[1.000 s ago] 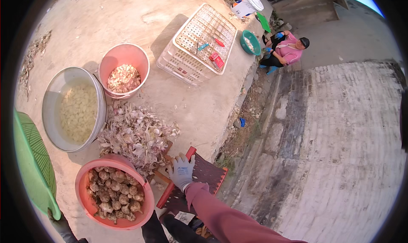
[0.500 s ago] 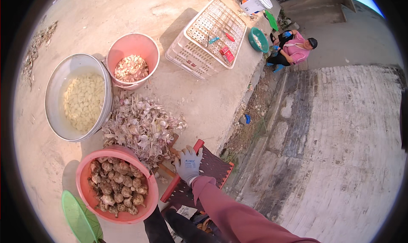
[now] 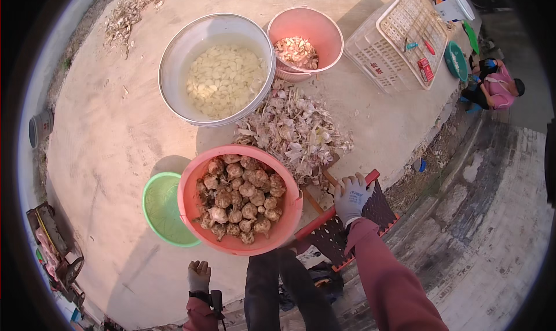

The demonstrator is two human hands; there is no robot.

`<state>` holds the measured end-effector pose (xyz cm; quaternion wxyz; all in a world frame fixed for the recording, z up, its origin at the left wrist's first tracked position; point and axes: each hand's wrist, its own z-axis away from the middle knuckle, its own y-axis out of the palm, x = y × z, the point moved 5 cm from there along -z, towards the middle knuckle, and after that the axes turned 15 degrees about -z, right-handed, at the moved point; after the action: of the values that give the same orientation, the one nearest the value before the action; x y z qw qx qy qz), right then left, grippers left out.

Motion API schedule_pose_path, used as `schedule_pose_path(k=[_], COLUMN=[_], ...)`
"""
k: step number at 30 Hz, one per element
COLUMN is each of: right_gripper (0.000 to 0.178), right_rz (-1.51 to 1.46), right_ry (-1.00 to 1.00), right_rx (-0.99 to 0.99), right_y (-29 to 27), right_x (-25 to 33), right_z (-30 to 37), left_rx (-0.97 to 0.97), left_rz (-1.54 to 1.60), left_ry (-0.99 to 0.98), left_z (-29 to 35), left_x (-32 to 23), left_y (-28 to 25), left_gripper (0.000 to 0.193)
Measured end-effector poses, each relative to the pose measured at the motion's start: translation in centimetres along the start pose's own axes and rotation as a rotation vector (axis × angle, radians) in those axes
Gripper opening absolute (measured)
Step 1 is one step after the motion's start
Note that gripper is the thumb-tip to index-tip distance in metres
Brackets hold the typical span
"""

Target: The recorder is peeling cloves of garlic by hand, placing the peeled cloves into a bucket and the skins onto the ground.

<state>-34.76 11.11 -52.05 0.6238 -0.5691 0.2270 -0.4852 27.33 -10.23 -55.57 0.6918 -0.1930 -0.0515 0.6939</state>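
From my head camera, my right hand (image 3: 352, 196) lies over a bar (image 3: 372, 176) of a red-framed seat (image 3: 329, 239), right of lower centre; whether it clamps, I cannot tell. My left hand (image 3: 199, 277), at lower left, curls near the green basket (image 3: 162, 208), nothing visible in it. The step looks like bracing; shifting the seat would call for a firm hold, clear of the pink basin (image 3: 291, 220) at centre. Concrete (image 3: 110, 157) gives room at left; its edge (image 3: 410, 160) runs near the seat's right.

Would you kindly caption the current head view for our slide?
Gloved right hand on a red-framed seat, beside a pink basin of garlic bulbs.
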Motion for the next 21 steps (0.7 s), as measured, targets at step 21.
schedule_pose_path(k=[21], right_gripper=[0.021], right_rz=[-0.076], right_ry=[-0.081], right_rx=[-0.146], right_y=[-0.3], right_x=[0.0], right_z=[-0.3], left_rx=[0.459], left_rz=[-0.283], left_ry=[0.149], left_z=[7.0], left_x=[1.2], left_y=[17.5], left_gripper=[0.051])
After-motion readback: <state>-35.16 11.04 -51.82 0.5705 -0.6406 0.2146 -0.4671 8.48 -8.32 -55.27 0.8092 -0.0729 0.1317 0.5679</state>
